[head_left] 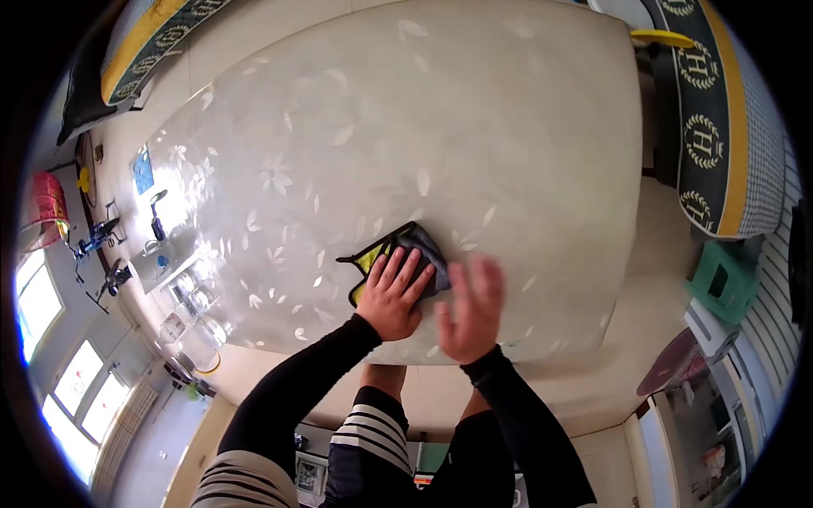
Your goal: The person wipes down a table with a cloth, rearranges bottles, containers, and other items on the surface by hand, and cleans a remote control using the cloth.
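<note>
The left hand [391, 292] lies flat on the soft grey and yellow cloth [398, 254] near the surface's [508, 127] near edge. The right hand [470, 306] is open, holding nothing. This looks like wiping; next the cloth needs pushing along.

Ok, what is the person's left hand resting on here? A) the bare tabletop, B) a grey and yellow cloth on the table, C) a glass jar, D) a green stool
B: the left hand lies flat, fingers spread, on the grey and yellow cloth on the table, while the right hand is beside it, blurred.
</note>
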A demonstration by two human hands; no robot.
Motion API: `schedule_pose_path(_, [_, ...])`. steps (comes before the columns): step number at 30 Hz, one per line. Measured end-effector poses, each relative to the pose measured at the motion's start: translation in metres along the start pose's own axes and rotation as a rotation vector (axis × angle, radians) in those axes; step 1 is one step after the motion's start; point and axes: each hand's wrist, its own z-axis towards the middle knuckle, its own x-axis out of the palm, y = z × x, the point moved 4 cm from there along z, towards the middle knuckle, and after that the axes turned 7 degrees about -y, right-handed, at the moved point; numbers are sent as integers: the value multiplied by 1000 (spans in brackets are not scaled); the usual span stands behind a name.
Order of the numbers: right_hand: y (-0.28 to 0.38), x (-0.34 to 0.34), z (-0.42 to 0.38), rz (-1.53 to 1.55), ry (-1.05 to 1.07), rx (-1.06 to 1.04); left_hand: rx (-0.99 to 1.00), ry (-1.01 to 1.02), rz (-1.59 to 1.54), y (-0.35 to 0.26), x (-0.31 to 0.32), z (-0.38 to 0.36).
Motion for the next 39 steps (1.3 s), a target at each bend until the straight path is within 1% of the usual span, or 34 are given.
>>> schedule_pose_path(1, [6, 8, 10, 95, 165, -36, 13, -62, -10, -2, 10, 10])
schedule_pose_path(2, [7, 15, 21, 88, 272, -137, 37, 27, 47, -9, 6, 41])
schedule_pose_path(3, [-2, 18, 40, 44, 205, -175, 99, -2, 71, -11, 5, 81])
schedule_pose_path(4, [-16, 14, 71, -85, 103, -173, 169, -91, 123, -9, 1, 124])
schedule_pose_path(5, [-31, 7, 113, -125, 13, -169, 187, -199, 58, -7, -5, 174])
schedule_pose_path(6, [-49, -1, 157, -138, -123, -210, 203, -311, 14, -3, -12, 221])
schedule_pose_path(7, [-72, -6, 200, -129, -254, -309, 219, -446, 25, 3, -11, 266])
schedule_pose_path(8, [-94, -17, 239, -108, -242, -330, 186, -418, 245, 11, -2, 315])
schedule_pose_path(9, [-131, -21, 289, 86, 107, -115, 63, -373, 227, -9, -2, 330])
schedule_pose_path(11, [-125, -63, 322, 106, 192, -77, -178, -285, 212, -48, -9, 362])
schedule_pose_path(12, [-135, -55, 315, 107, -31, -137, -300, -239, 212, -62, -12, 373])
schedule_pose_path(13, [-147, -48, 294, -160, 224, -48, -263, -262, 205, -79, -5, 363])
schedule_pose_path(14, [-135, -53, 246, -318, -156, -296, -144, -285, 186, -96, 9, 332])
schedule_pose_path(15, [-121, -57, 199, -438, -237, -196, 14, -294, 151, -111, 27, 297])
schedule_pose_path(16, [-115, -61, 153, -387, -191, -68, 151, -268, 111, -120, 40, 259])
schedule_pose_path(17, [-112, -61, 106, -299, -137, 30, 285, -223, 80, -125, 50, 224])
schedule_pose_path(18, [-103, -61, 65, -272, -85, 115, 413, -173, 39, -124, 55, 195])
schedule_pose_path(19, [-94, -55, 32, -237, -20, 199, 518, -78, -56, -119, 51, 187])
schedule_pose_path(20, [-85, -53, 17, -169, 21, 234, 623, 25, -156, -113, 49, 180])
schedule_pose_path(21, [-81, -49, 27, -133, -5, 247, 734, 175, -164, -96, 44, 200])
schedule_pose_path(22, [-80, -45, 48, -99, -29, 263, 668, 229, -253, -82, 34, 227])
schedule_pose_path(23, [-80, -42, 85, -57, -175, 174, 601, 257, -279, -62, 26, 262])
schedule_pose_path(24, [-86, -39, 135, -12, -331, 74, 616, -105, -70, -40, 25, 285])
schedule_pose_path(25, [-98, -38, 186, -10, -430, -21, 576, -327, -71, -21, 8, 319])
schedule_pose_path(26, [-110, -38, 237, -4, -486, -167, 441, -455, -21, -3, -7, 348])
schedule_pose_path(28, [-122, -30, 311, -69, -455, -311, 128, -589, 98, 16, -23, 395])
schedule_pose_path(30, [-113, -60, 330, -243, -612, -291, -44, -646, 163, 3, -19, 440])
schedule_pose_path(31, [-112, -87, 320, -128, -499, -241, -88, -640, 172, -13, -12, 460])
schedule_pose_path(32, [-123, -109, 314, 46, -368, -339, -104, -625, 172, -30, -4, 477])
schedule_pose_path(33, [-134, -125, 298, 90, -462, -523, -92, -600, 161, -52, 4, 490])
schedule_pose_path(35, [-163, -143, 261, 210, -587, -536, -9, -543, 121, -93, 20, 494])
schedule_pose_path(36, [-178, -147, 232, 202, -351, -210, 68, -499, 92, -112, 29, 484])
schedule_pose_path(37, [-197, -147, 213, 185, -427, -250, 168, -447, 65, -129, 41, 458])
schedule_pose_path(39, [-207, -154, 163, 88, -516, -141, 341, -352, 30, -156, 48, 387])
